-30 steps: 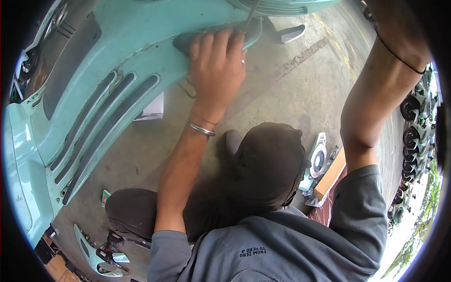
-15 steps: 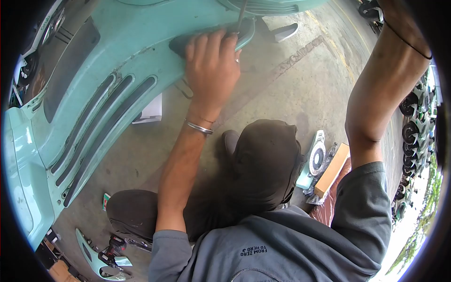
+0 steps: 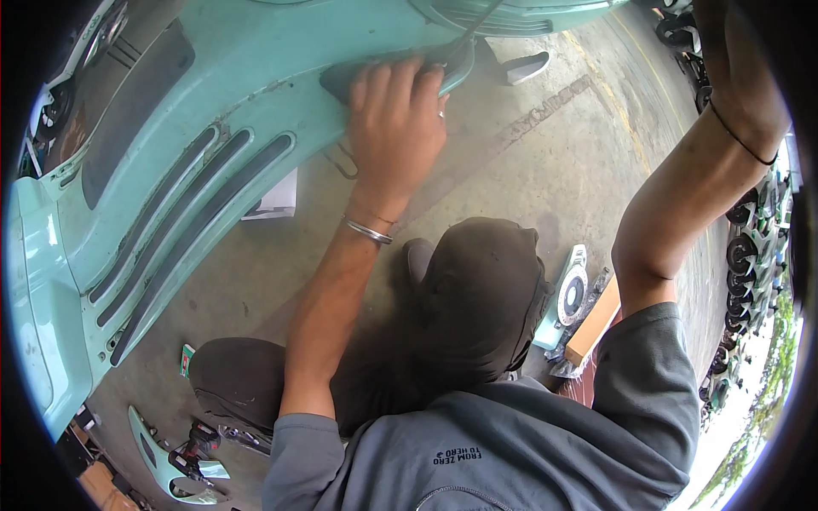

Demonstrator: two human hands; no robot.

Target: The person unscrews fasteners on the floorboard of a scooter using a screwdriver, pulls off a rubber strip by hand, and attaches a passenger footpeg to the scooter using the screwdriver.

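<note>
Your left hand (image 3: 396, 119) rests over the dark recess (image 3: 337, 82) in the teal scooter body (image 3: 273, 47), ahead of you, near 1 thin rod (image 3: 482, 19); whether it or your right hand (image 3: 738, 72) grips anything, I can't tell.

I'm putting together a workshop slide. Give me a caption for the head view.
Left hand on mint-green bodywork beside a thin rod, above a stained floor.

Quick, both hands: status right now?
Left hand: curled against the teal body panel; can't tell whether it grips anything.
Right hand: out of frame, so its state can't be told.
</note>
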